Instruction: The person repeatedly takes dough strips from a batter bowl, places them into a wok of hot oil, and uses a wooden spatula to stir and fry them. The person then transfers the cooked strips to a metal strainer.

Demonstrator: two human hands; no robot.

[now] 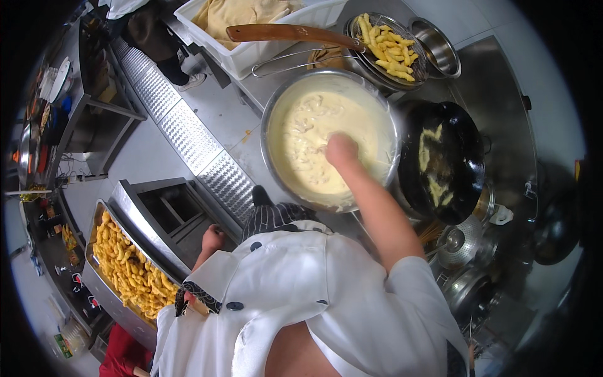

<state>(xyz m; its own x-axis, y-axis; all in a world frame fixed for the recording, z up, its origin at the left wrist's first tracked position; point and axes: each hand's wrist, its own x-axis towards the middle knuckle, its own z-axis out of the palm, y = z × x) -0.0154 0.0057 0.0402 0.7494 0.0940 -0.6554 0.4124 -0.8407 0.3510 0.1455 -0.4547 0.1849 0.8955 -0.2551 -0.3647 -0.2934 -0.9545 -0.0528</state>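
Observation:
A large steel bowl (266, 155) of pale yellow batter (301, 165) with pieces in it is before me. My right hand (342, 150) reaches into the batter, its fingertips hidden, so any hold is unclear. My left hand (213, 239) is low at my left side, by a steel unit, fingers curled; whether it holds anything does not show. Right of the bowl, a black wok (447, 162) holds oil and several pale battered pieces (438, 191). Fried strips (388, 47) lie in a wire strainer (421, 70) with a wooden handle (292, 33), behind the bowl.
A steel tray (89, 245) heaped with golden fried pieces (127, 264) stands at left. A white plastic crate (231, 61) and an empty steel bowl (447, 56) are at the back. A perforated ladle (459, 245) lies near the wok. Another person's shoe (193, 81) is by the floor grating (183, 132).

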